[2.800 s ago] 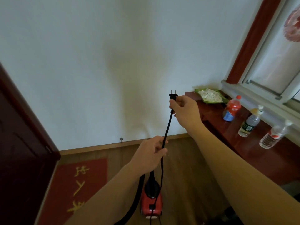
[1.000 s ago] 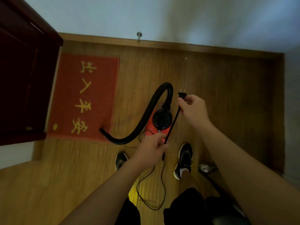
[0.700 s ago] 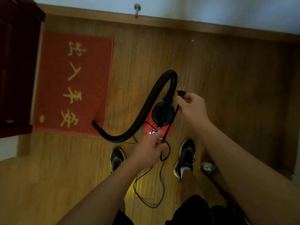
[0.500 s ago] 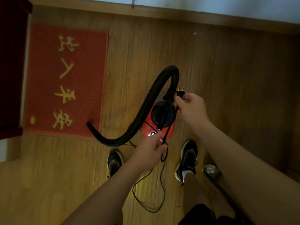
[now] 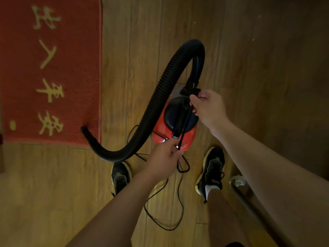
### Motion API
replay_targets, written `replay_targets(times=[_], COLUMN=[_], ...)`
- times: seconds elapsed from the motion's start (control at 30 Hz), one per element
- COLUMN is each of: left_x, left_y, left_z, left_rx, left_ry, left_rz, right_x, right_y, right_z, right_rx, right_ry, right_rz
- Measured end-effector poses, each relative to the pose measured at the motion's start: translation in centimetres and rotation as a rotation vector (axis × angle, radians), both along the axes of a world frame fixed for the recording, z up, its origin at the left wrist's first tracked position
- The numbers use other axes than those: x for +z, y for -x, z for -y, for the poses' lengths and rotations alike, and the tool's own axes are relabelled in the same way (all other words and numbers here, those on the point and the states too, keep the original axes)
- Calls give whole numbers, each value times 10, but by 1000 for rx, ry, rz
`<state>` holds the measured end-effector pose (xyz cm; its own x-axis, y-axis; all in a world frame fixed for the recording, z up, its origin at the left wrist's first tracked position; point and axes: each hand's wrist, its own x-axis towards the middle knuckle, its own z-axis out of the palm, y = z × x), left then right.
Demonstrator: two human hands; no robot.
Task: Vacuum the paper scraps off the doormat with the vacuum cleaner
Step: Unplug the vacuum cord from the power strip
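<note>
Here, R hand (image 5: pixel 210 108) pinches cord (image 5: pixel 185 129) high up; L hand (image 5: pixel 163 157) grips it lower, over red vac (image 5: pixel 189 138).

A home entryway: red doormat (image 5: pixel 49 72) on wood plank floor (image 5: pixel 267 68).

The left hand (image 5: pixel 162 158) and the right hand (image 5: pixel 209 107) pinch the black cord (image 5: pixel 185 129) over the red vacuum cleaner (image 5: pixel 189 138); the doormat (image 5: pixel 71 77) lies at 10 o'clock.

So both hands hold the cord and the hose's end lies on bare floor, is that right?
Not quite: in the head view the hose end lies on the doormat corner. The left hand and right hand do hold the cord.
</note>
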<state>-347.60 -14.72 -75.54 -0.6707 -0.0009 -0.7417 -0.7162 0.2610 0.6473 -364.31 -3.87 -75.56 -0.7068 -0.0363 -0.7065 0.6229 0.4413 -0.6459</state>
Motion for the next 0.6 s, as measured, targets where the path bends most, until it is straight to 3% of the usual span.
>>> replay_targets(times=[0.6], left_x=[-85], left_y=[-3], left_z=[-6], left_rx=[21], left_ry=[138], left_rz=[35], right_x=[-86], right_y=[-3], right_z=[0], right_rx=[83], right_ry=[-22], right_rz=[-56])
